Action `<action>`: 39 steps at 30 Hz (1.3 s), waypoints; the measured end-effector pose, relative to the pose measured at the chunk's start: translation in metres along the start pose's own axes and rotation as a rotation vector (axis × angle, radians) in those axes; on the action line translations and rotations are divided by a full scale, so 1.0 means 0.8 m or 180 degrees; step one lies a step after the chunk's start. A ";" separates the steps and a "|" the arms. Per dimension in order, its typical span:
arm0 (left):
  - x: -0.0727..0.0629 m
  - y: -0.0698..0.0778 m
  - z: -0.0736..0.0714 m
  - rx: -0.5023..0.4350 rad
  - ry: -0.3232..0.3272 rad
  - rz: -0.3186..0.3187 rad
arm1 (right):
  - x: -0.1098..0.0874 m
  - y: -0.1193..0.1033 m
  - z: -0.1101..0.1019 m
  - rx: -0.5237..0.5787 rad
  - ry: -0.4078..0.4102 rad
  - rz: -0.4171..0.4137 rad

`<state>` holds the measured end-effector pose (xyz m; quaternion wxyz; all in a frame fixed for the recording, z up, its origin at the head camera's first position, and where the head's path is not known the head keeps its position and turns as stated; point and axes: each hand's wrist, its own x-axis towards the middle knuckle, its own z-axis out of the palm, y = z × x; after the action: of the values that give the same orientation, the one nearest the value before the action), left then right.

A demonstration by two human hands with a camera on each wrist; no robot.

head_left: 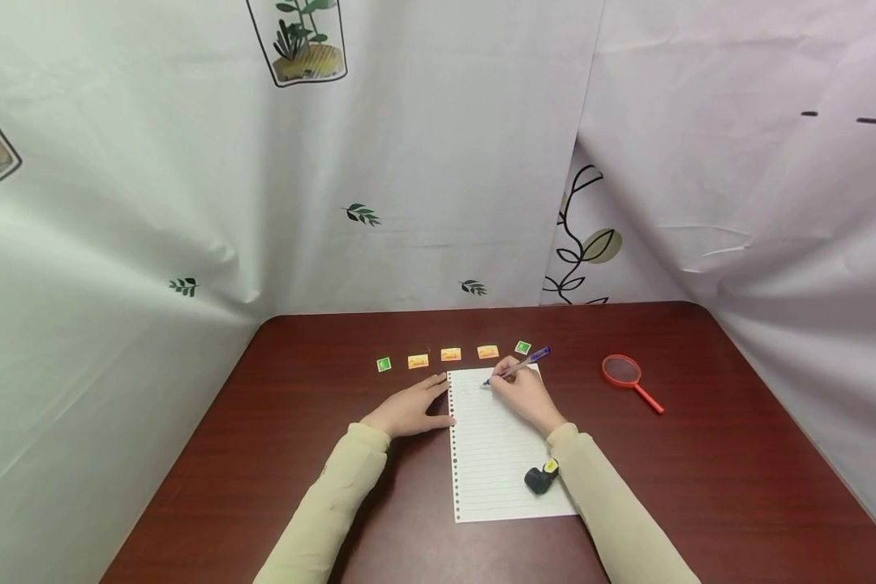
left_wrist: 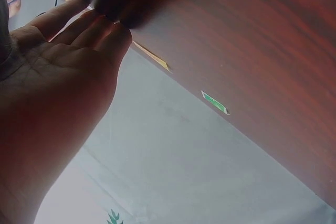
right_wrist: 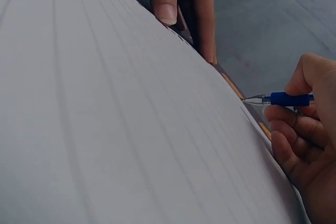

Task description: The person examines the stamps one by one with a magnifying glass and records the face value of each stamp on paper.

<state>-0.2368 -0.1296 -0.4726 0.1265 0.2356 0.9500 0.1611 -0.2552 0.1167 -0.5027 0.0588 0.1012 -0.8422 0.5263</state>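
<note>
Pale sleeves (head_left: 609,503) get cut off below; one hides the lined paper's (head_left: 492,462) corner. Its writing (head_left: 471,388) is too tiny to read. The right hand (head_left: 523,395) pinches a blue pen (head_left: 536,357) near the page top; the left hand (head_left: 409,408), thumb apart, touches the side.

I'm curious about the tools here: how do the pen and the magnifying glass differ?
The pen is blue and partly clear; the magnifying glass is orange-red. The right hand holds the pen aslant, while the magnifying glass lies on the table. The pen is one straight stick; the magnifying glass has a round head on its handle.
</note>
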 end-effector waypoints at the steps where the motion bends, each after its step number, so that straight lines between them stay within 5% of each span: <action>1: 0.000 0.000 0.000 -0.0001 -0.0003 -0.0003 | 0.000 0.000 0.000 0.0012 0.0010 0.0009; 39: 0.000 0.001 0.000 -0.0012 -0.0006 -0.0026 | 0.003 0.005 -0.002 -0.0015 0.0237 0.0058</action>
<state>-0.2366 -0.1286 -0.4719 0.1286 0.2317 0.9505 0.1622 -0.2584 0.1193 -0.5053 0.0856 0.0737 -0.8416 0.5282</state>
